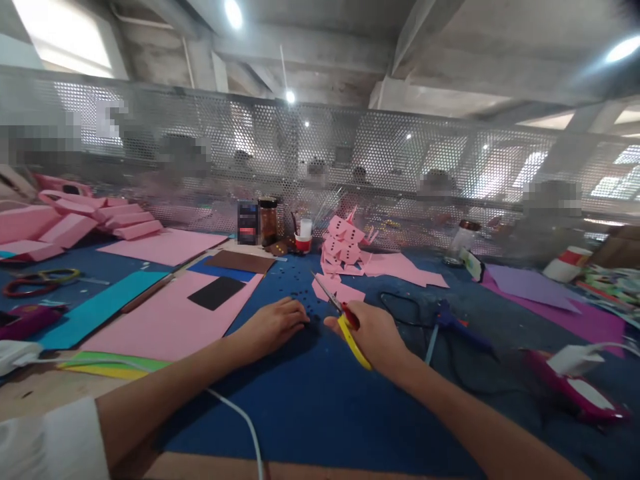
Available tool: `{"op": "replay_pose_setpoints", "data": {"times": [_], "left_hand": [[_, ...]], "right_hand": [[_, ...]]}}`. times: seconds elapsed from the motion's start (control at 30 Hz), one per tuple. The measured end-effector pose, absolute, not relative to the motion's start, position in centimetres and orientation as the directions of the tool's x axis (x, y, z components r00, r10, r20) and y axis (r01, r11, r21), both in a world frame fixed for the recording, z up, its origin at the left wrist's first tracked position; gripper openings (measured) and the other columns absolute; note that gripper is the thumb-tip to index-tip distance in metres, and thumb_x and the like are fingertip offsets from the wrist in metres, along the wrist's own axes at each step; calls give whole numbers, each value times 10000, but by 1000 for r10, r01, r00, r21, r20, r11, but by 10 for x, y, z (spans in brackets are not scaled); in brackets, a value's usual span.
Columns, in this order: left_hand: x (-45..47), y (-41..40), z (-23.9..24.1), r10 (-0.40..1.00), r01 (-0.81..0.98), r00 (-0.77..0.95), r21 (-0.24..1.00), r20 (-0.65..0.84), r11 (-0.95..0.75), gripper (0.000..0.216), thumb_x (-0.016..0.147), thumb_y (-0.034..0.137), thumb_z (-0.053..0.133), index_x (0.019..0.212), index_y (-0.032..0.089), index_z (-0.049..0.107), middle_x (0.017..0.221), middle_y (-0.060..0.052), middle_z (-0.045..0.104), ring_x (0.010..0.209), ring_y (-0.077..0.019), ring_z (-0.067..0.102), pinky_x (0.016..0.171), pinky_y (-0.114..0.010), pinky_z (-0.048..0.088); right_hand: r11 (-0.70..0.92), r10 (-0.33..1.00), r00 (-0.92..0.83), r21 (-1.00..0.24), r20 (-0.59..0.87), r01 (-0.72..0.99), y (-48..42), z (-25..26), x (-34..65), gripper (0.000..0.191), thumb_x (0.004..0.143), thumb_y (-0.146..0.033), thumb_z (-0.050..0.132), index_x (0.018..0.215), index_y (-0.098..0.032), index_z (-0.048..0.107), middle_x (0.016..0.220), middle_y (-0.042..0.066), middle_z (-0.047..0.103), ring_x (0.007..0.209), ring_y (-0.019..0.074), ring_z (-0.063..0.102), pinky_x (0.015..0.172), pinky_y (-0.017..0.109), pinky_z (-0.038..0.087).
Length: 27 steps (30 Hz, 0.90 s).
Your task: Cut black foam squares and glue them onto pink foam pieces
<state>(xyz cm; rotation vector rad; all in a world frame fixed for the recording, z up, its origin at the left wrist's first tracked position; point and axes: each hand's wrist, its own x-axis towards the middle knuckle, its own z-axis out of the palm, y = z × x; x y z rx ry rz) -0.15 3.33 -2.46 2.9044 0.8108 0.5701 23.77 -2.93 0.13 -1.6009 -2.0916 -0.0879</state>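
My right hand (377,333) is closed around a pair of scissors (354,343) with yellow and red handles. The blades point away and to the left, over pink paper scraps (340,288). My left hand (273,327) rests low over the blue work surface (300,407), its fingers curled together; whatever may be between the fingertips is too small to make out. Small black bits (300,294) lie scattered just beyond it. Behind the scissors stand stacked pink paper pieces (343,243) marked with black dots.
Left: a black sheet (216,293) on pink sheets, a turquoise strip (105,307) and folded pink pieces (75,223). Right: a blue glue gun (457,327), purple sheets (535,290) and a magenta power strip (575,393). Jars and a perforated metal screen (390,160) stand behind; a white cable (245,417) runs in front.
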Motion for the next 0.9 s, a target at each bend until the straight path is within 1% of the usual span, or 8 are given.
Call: {"op": "replay_pose_setpoints", "data": {"times": [0.2, 0.33, 0.4, 0.5, 0.6, 0.67, 0.77, 0.9], "left_hand": [[-2, 32, -23, 492, 525, 810, -21, 319, -851, 281, 1003, 234, 376, 922, 173, 638, 928, -69, 641, 891, -182, 578, 815, -295, 447], [0, 31, -25, 529, 560, 771, 18, 356, -829, 184, 954, 193, 443, 862, 169, 600, 894, -66, 634, 887, -195, 573, 823, -315, 434], [-1, 29, -24, 557, 563, 732, 113, 393, -819, 124, 915, 178, 479, 860, 177, 590, 888, -60, 633, 883, -198, 574, 811, -315, 432], [-3, 24, -19, 676, 562, 614, 375, 407, -737, 75, 889, 204, 507, 873, 185, 577, 850, -40, 638, 817, -185, 585, 751, -295, 442], [-4, 17, -12, 803, 476, 522, 683, 288, -554, 109, 912, 280, 500, 872, 195, 555, 722, 2, 639, 697, -163, 593, 679, -275, 448], [-2, 11, -9, 822, 379, 532, 811, 202, -445, 136, 911, 314, 506, 862, 194, 548, 690, 13, 638, 664, -156, 593, 657, -267, 455], [3, 3, -5, 826, 272, 545, 901, 145, -337, 156, 884, 333, 545, 837, 185, 550, 680, 12, 636, 640, -143, 581, 629, -253, 454], [10, -5, -2, 819, 199, 560, 939, 127, -281, 152, 856, 322, 580, 826, 174, 556, 669, 7, 630, 625, -137, 571, 609, -250, 453]], "right_hand": [[340, 870, -208, -238, 447, 910, -30, 3, 235, 536, 860, -717, 453, 704, -207, 504, 627, -4, 590, 554, 134, 524, 534, 264, 221], [345, 869, -203, -257, 451, 903, -31, 4, 234, 530, 857, -707, 469, 688, -205, 492, 617, -9, 574, 545, 127, 494, 532, 262, 210], [330, 880, -181, -292, 439, 898, -30, 4, 235, 510, 856, -678, 500, 674, -202, 493, 612, -9, 570, 544, 122, 483, 531, 258, 212], [282, 917, -117, -413, 381, 866, -27, 3, 235, 451, 867, -585, 542, 646, -194, 502, 597, -15, 558, 540, 112, 470, 521, 244, 229], [258, 952, -93, -600, 292, 757, -23, 1, 233, 429, 855, -564, 554, 653, -187, 514, 599, -21, 534, 537, 104, 462, 496, 222, 258], [241, 969, -118, -745, 216, 622, -21, -2, 230, 445, 846, -599, 540, 689, -183, 525, 611, -25, 520, 512, 95, 454, 470, 211, 279], [172, 980, -166, -892, 111, 418, -21, -5, 225, 451, 831, -619, 546, 768, -173, 548, 617, -31, 506, 474, 89, 448, 441, 207, 314], [233, 967, -187, -893, 172, 386, -25, -6, 223, 385, 813, -546, 610, 810, -162, 580, 633, -35, 502, 494, 85, 446, 460, 203, 337]]}}
